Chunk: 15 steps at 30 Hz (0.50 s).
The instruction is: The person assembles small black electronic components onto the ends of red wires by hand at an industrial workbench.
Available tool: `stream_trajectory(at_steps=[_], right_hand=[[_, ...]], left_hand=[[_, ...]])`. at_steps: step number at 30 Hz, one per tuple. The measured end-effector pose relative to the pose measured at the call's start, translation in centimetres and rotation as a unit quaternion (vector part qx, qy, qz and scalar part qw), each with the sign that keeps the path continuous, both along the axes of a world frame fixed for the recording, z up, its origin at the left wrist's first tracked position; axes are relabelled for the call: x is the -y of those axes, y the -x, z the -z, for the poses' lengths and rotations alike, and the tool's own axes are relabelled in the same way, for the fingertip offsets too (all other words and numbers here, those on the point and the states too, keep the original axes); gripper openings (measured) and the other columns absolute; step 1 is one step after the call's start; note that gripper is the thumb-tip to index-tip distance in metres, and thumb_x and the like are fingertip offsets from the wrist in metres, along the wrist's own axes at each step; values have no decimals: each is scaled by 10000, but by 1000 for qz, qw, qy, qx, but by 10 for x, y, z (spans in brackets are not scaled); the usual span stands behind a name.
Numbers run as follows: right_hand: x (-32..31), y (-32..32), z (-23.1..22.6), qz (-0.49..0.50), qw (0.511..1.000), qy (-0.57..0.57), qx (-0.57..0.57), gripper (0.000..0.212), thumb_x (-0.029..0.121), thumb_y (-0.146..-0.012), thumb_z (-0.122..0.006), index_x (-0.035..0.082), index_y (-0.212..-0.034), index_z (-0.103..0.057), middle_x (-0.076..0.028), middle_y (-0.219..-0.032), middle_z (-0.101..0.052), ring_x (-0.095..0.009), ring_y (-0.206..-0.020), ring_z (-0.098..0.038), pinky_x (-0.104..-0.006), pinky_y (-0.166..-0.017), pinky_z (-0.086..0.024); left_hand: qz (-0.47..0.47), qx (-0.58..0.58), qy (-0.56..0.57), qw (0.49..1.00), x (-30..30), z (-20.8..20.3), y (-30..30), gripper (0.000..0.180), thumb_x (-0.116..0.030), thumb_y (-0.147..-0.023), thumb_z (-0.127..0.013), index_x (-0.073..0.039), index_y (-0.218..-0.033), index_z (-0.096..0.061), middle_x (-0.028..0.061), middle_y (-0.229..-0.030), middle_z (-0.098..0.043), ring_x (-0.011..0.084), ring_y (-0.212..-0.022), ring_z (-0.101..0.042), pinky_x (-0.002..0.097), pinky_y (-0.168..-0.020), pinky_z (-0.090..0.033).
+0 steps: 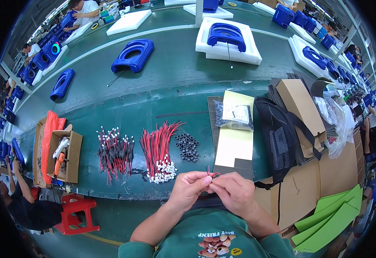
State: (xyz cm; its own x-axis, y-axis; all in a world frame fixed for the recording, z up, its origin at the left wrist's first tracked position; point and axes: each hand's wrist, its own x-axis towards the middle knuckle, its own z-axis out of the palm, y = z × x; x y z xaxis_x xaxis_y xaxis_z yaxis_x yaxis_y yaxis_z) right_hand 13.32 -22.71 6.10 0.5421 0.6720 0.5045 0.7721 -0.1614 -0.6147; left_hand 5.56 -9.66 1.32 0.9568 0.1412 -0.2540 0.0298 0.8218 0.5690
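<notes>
My left hand (189,188) and my right hand (235,192) meet at the table's near edge, both with fingers pinched. Between them is a thin red and black wire (216,174), gripped at the fingertips; its ends are mostly hidden. Just left of my hands lies a bundle of red and black wires (158,144) with white connectors (162,171) toward me. Beyond my fingers sits a heap of small black ring-shaped parts (187,147). Farther left is a second pile of wires with black sleeve-like pieces (116,155) on them.
A cardboard box (73,159) at left holds a white and orange hand tool (60,158). To the right are a bag of dark parts (234,116), a black mesh backpack (278,142) and cardboard. Blue plastic housings (133,56) lie across the bench. A red stool (78,214) stands lower left.
</notes>
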Motion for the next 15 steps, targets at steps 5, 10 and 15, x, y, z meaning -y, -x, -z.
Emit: stream_trajectory(at_steps=[5,10,15], right_hand=[[-7,4,0,20,998,-56,-26,178,56,-689,-693,21,-844,-612,-57,-769,-587,-132,-579,-603,-247,-501,-492],[-1,1,1,81,978,-81,-172,203,98,-731,-684,-8,-886,-605,-78,-752,-599,-110,-585,-605,-232,-504,-485],[-2,0,13,-36,953,23,-300,162,116,-773,-645,-10,-869,-608,-83,-736,-602,-128,-583,-602,-227,-522,-462]], left_hand=[[12,14,-36,999,-6,0,1,112,-52,-827,-568,6,-911,-612,90,-804,-633,116,-670,-597,229,-602,-503],[-54,25,40,997,-8,2,-1,96,-59,-840,-547,0,-882,-610,110,-829,-627,117,-649,-594,223,-567,-493],[-55,31,44,997,-6,4,-1,90,-61,-844,-540,-12,-873,-610,107,-850,-626,109,-620,-574,216,-541,-475]])
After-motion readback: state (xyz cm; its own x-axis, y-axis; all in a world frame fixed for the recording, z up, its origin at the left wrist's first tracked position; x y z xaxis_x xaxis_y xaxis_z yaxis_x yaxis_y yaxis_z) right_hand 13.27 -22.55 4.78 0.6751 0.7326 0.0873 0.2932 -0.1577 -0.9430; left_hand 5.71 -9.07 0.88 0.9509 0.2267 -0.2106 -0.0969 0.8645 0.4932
